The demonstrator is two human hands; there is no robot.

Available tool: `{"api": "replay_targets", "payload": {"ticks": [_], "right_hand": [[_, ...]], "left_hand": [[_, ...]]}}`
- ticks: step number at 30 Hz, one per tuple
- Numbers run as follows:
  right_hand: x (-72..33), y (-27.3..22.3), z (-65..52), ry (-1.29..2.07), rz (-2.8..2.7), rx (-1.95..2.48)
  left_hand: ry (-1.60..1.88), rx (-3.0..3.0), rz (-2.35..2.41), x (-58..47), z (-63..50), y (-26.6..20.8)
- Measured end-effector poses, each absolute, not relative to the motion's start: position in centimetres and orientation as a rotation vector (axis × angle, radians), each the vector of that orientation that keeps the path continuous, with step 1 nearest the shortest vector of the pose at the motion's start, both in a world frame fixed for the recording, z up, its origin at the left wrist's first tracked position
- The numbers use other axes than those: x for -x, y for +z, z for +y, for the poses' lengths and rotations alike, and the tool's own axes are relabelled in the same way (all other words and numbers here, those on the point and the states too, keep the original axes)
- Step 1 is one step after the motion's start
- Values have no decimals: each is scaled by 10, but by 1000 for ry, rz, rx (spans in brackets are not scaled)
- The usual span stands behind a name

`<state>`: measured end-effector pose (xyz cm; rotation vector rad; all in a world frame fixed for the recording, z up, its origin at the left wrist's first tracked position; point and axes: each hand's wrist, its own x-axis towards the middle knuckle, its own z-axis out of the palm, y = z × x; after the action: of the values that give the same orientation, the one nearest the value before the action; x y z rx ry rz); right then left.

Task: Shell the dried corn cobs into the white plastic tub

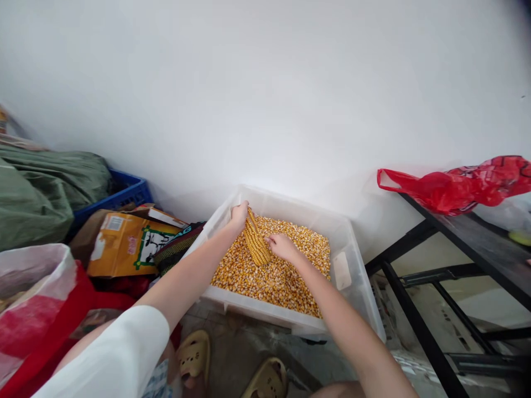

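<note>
An ear of dried yellow corn (256, 243) slants down over the loose kernels, its rows of grain still on it. My left hand (239, 214) is closed round its upper end. Curled into a closed shape, my right hand (281, 246) is at the ear's right side, its fingertips at or close to the grains; whether something is pinched in them I cannot tell. Beneath both hands, a whitish translucent plastic bin (265, 312) holds a broad heap of corn kernels (298, 282). The lower tip of the ear hangs just over or touches the heap.
A white wall (265, 99) rises behind the bin. To the left are a yellow carton (133, 243), a blue crate (130, 190), green cloth (45, 188) and a red-white bag (37, 309). A black metal frame (415, 309) with a red plastic bag (460, 185) stands right. Sandalled feet show below.
</note>
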<state>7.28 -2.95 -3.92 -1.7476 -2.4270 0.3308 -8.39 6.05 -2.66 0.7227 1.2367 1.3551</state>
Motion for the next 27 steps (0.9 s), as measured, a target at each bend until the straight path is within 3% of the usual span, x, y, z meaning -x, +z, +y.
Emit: {"api": "replay_targets", "payload": {"ticks": [8, 16, 27], "right_hand": [[-62, -39, -38, 330, -2478, 1875], [-64, -31, -44, 29, -2609, 1847], [-40, -68, -34, 568, -1996, 1835]], "left_hand": [[1374, -875, 1150, 77, 59, -32], [1315, -1055, 1106, 69, 56, -29], [1392, -941, 1183, 77, 57, -33]]}}
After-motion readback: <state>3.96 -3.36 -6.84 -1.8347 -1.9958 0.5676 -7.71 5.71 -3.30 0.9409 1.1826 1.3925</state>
